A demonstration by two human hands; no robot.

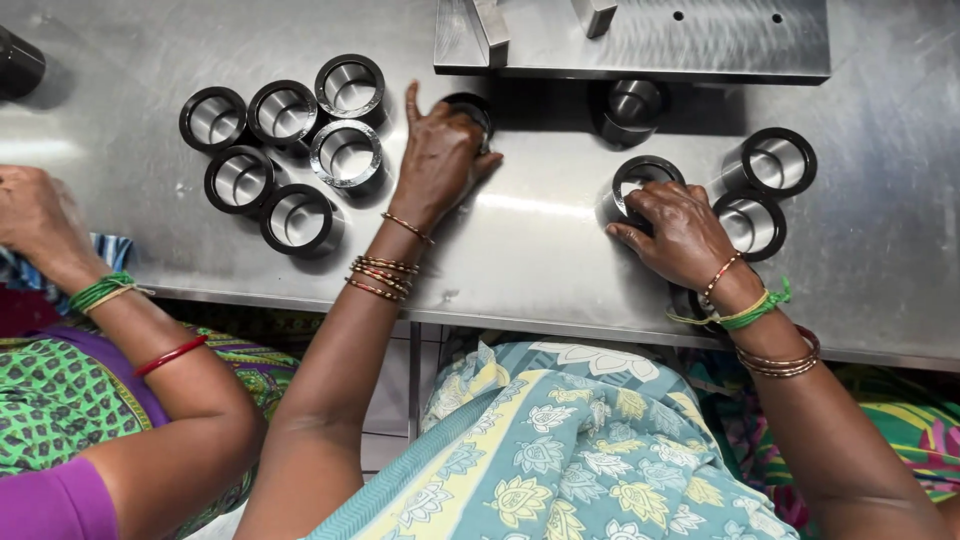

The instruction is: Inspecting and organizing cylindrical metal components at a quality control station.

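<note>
While each hollow sleeve sits empty, left hand [440,150] grips one [470,108] — right hand [680,232] another [634,180].

A workshop is shown. Short black-rimmed steel sleeves [285,113] are grouped at ten o'clock on a brushed steel bench [540,250]. A machined steel fixture block [700,40] is seen at one o'clock.

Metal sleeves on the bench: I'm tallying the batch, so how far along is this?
Six sleeves stand grouped at the left, apparently handled. In hand: the left hand holds one sleeve under the steel fixture; the right hand grips another. Two sleeves wait at the right.
</note>
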